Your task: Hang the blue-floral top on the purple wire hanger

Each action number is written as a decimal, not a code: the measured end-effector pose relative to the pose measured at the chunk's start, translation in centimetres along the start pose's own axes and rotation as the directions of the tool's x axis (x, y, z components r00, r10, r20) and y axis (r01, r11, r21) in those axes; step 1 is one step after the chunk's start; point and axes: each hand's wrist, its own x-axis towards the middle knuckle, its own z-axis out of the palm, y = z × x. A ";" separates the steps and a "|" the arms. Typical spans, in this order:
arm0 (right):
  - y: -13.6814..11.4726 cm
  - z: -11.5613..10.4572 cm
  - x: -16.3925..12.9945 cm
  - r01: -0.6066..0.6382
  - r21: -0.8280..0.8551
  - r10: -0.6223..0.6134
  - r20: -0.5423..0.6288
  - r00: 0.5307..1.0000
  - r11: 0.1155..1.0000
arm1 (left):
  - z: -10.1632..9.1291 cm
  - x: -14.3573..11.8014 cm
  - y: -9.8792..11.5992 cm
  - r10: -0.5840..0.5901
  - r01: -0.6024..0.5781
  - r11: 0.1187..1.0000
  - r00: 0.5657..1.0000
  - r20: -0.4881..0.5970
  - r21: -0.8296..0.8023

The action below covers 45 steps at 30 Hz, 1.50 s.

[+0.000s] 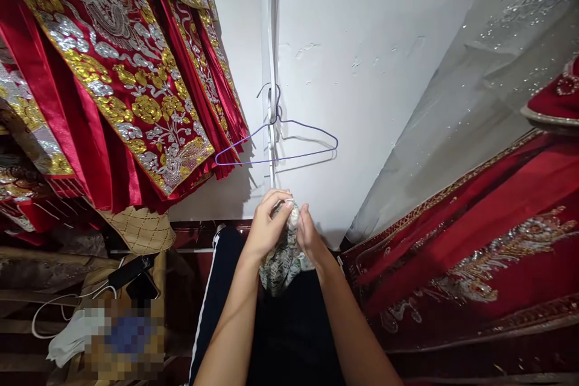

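Note:
A bunched piece of patterned, greenish-grey and cream fabric [279, 268] hangs between my hands, in front of the dark trousers [289, 332]. My left hand [268, 226] pinches its gathered upper edge between thumb and fingers. On the other side, my right hand [311, 235] is curled against the same fabric, its thumb pointing up and its fingers partly hidden. What kind of item the fabric is, I cannot make out. Just beyond my hands a thin purple wire hanger [244, 163] hangs bare at the wall, apart from both hands.
Red garments with gold and silver sequins [147, 108] hang at the left. A sheer, glittering white cloth [434, 114] and a red embroidered garment [488, 241] fill the right. At lower left, a wooden stool [159, 277] bears a phone, a white cable and a partly blurred pile.

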 end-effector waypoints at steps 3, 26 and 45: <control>-2.2 -0.8 1.0 -0.031 -0.100 0.047 0.167 0.985 0.995 | -1.7 1.2 -0.1 -0.023 0.018 0.996 0.998 0.054 0.093; -4.2 -11.1 10.3 0.265 -0.754 -0.274 0.117 0.955 0.601 | -17.3 4.9 5.8 -0.067 -0.147 0.477 0.977 0.203 0.866; -5.9 -7.4 7.8 0.188 -0.712 -0.220 0.048 0.974 0.677 | -15.6 12.7 8.0 0.109 -0.397 0.405 0.915 0.388 0.824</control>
